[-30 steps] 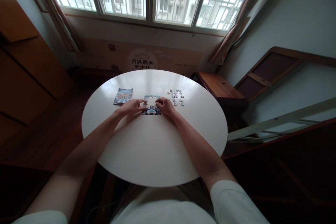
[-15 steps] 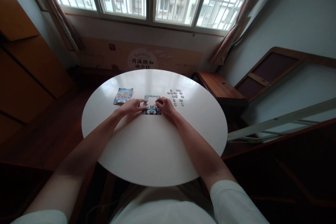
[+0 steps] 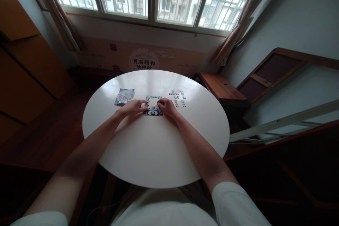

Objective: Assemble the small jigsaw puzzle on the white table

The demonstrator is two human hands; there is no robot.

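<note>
A small, partly assembled jigsaw puzzle (image 3: 153, 99) lies on the round white table (image 3: 156, 148), with a coloured border and a pale, unfilled middle. My left hand (image 3: 134, 107) rests on its left edge, fingers curled and pinched at a piece there. My right hand (image 3: 166, 106) sits on the right edge, fingers bent and pressed on the puzzle. What the fingertips hold is too small to make out. Several loose puzzle pieces (image 3: 178, 97) lie scattered just right of my right hand.
A colourful picture card (image 3: 124, 96) lies left of the puzzle. Behind the table stands a cardboard panel with printed characters (image 3: 143, 60) under a barred window. A wooden bench (image 3: 221, 88) is at the right, wooden cabinets (image 3: 23, 70) at the left.
</note>
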